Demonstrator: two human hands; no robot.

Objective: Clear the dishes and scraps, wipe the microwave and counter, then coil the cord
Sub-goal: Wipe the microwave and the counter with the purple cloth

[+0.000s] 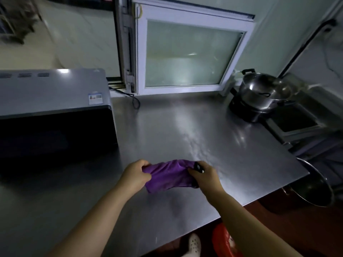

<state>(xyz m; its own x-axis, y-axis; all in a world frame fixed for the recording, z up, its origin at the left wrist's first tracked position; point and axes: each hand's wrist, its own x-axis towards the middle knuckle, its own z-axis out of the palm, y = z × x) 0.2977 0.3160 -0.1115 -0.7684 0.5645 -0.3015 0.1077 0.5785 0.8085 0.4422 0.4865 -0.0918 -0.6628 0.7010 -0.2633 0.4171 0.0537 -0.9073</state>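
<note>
Microwave (53, 115) sits at the left end of the steel table (185, 127), its black cord (135, 102) looping behind it toward the window. Front and centre, the left hand (134, 176) and right hand (205, 176) each pinch an end of a bunched purple cloth (168, 176) just over the table – fingers curled into the fabric. Far right – a steel pot (265, 91) on a black burner
</note>
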